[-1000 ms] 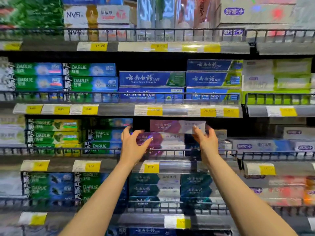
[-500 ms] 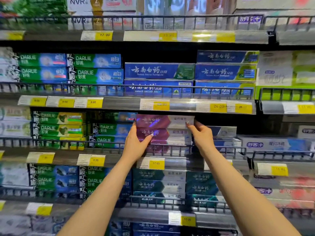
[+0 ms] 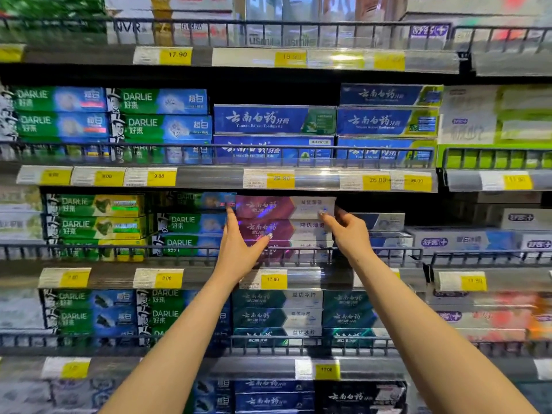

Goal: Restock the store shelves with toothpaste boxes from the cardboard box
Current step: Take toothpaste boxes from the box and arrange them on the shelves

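Head view, from the left: green DARLIE boxes point(image 3: 98, 206), then my left hand point(image 3: 239, 249), fingers straight and together against the left end of the top purple toothpaste box point(image 3: 283, 207), which tops its stack on the middle shelf point(image 3: 298, 274). My right hand point(image 3: 349, 233) pinches its white end. Yellow tag point(image 3: 272, 279) below reads 17.00.

Bottom purple toothpaste box point(image 3: 298, 249): partly hidden behind wire shelf rail point(image 3: 373, 252) and left hand point(image 3: 239, 249).
Top-shelf boxes point(image 3: 185, 13): cut off by upper edge.
Right-hand boxes point(image 3: 493, 318): blurred, print unreadable.
Leftmost price tags point(image 3: 56, 177): figures illegible.
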